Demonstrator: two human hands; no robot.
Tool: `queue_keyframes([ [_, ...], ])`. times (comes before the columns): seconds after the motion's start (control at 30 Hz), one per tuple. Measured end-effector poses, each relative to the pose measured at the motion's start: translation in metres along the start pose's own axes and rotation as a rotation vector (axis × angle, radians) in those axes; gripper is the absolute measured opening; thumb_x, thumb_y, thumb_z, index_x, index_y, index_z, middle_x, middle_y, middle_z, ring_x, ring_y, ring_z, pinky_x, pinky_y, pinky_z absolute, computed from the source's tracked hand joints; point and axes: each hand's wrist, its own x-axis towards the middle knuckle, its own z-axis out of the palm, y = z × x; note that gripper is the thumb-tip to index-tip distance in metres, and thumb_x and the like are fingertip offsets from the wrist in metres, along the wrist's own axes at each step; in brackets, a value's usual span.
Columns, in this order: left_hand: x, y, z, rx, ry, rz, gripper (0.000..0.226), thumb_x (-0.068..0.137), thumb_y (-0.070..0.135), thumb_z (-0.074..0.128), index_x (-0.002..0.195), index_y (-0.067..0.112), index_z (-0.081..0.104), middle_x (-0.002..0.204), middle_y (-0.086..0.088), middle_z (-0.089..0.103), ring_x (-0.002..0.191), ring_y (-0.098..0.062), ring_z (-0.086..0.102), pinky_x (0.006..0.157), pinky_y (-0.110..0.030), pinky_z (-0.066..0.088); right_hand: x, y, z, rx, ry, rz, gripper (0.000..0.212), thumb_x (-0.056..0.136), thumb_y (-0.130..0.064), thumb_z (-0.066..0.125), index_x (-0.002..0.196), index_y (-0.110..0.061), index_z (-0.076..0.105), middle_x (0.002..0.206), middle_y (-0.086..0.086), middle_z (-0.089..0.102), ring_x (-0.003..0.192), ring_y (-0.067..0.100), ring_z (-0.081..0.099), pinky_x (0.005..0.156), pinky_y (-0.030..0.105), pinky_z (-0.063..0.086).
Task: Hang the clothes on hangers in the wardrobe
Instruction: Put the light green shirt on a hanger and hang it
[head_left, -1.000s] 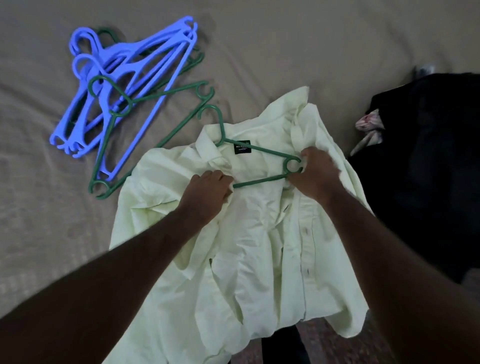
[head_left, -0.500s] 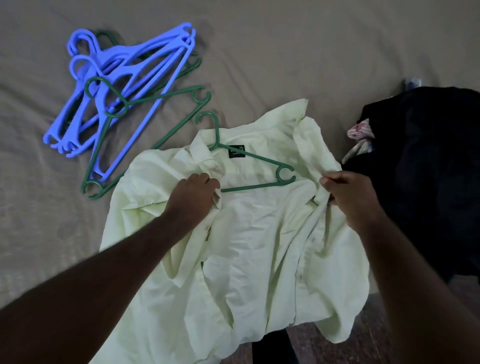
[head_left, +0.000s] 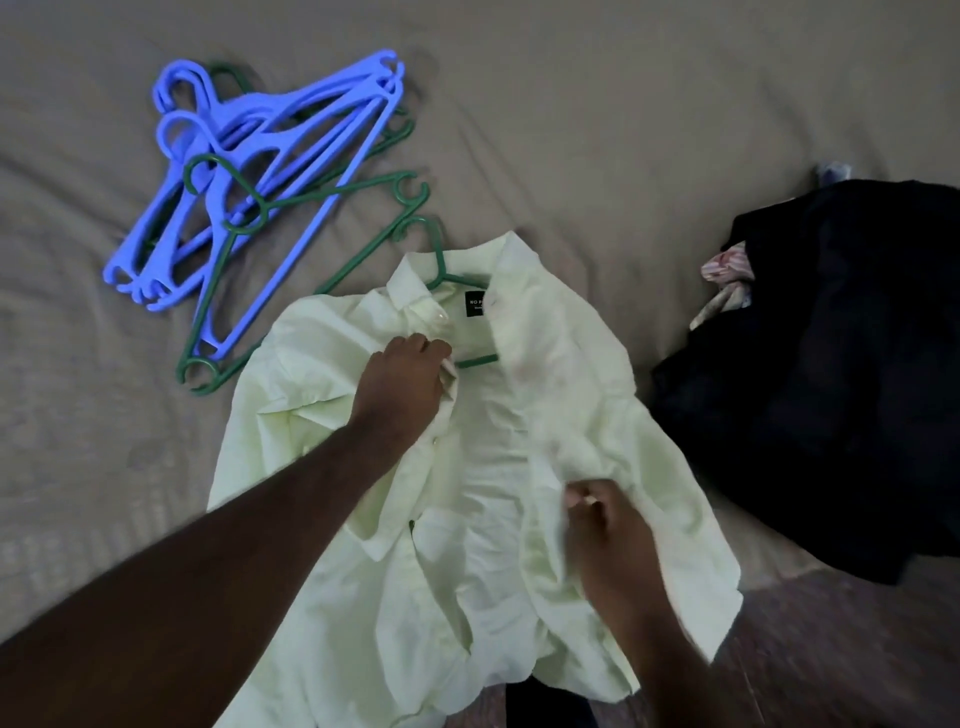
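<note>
**Head camera: both hands on the pale green shirt at the bed's edge**

Your left hand (head_left: 400, 384), at frame centre, has its fingers curled around the shirt's front edge just below the collar, bunching the fabric. Your right hand (head_left: 608, 525), lower and to the right, is motion-blurred, but its thumb and fingers appear to pinch the opposite front edge.

The pale green shirt (head_left: 571, 374) lies open and face up between them, spreading from the centre down to the bottom edge of the frame. A green hanger (head_left: 440, 265) sits inside it: the hook sticks out above the collar, and a short piece of the lower bar shows just right of your left fingertips. A black label (head_left: 475, 304) shows inside the neck.

In the upper left, a heap of blue hangers (head_left: 306, 119) lies tangled with loose green hangers (head_left: 337, 189) on the beige sheet (head_left: 623, 104). At the right edge sits a pile of dark clothes (head_left: 831, 364) with a patterned cloth (head_left: 727, 270) tucked at its left side.
</note>
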Motion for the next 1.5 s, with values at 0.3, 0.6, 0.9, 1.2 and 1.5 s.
queue_keyframes([
  [0.3,-0.070,0.029,0.006,-0.135,-0.250,-0.267,0.057,0.080,0.044,0.069,0.128,0.019,0.049,0.118,-0.003,0.056,0.106,-0.025,0.058,0.089,-0.041,0.048,0.044,-0.048,0.026,-0.245,-0.180,-0.207,0.036,0.089,-0.049,0.064,0.115,-0.024,0.062,0.096,-0.007,0.069,0.092,0.009,0.065,0.086,0.030,0.051],
  [0.6,-0.112,0.022,-0.002,-0.306,-0.091,-0.267,0.050,0.089,0.003,0.052,0.138,0.014,0.050,0.109,-0.009,0.063,0.093,-0.028,0.062,0.081,-0.036,0.052,0.035,-0.014,0.052,-0.506,-0.150,-0.321,0.043,0.085,0.001,0.048,0.124,-0.014,0.060,0.113,0.006,0.065,0.104,0.023,0.063,0.090,0.030,0.046],
  [0.9,-0.130,0.025,-0.010,-0.598,-0.453,-0.405,0.024,0.099,0.021,0.050,0.120,0.013,0.059,0.101,0.003,0.064,0.094,-0.018,0.063,0.075,-0.022,0.042,0.000,0.003,0.023,-0.507,-0.199,-0.060,0.017,0.086,-0.011,0.050,0.093,-0.017,0.064,0.087,-0.001,0.067,0.087,0.021,0.064,0.077,0.032,0.048],
  [1.2,-0.051,0.016,-0.027,-0.410,0.081,-0.183,0.027,0.090,0.006,0.058,0.115,0.010,0.067,0.106,-0.009,0.064,0.085,-0.026,0.064,0.079,-0.039,0.054,0.047,-0.083,0.062,-0.076,-0.115,-0.276,0.011,0.089,-0.020,0.061,0.083,-0.016,0.069,0.075,-0.011,0.068,0.073,0.003,0.063,0.066,0.011,0.045],
  [1.5,0.053,-0.002,-0.025,0.094,-0.461,0.171,0.021,0.088,0.010,0.058,0.109,0.011,0.063,0.115,-0.008,0.059,0.103,-0.030,0.060,0.079,-0.042,0.049,0.095,-0.093,0.120,-0.036,-0.016,0.026,0.031,0.078,-0.048,0.072,0.098,-0.028,0.060,0.095,-0.012,0.067,0.101,0.019,0.064,0.093,0.038,0.047],
])
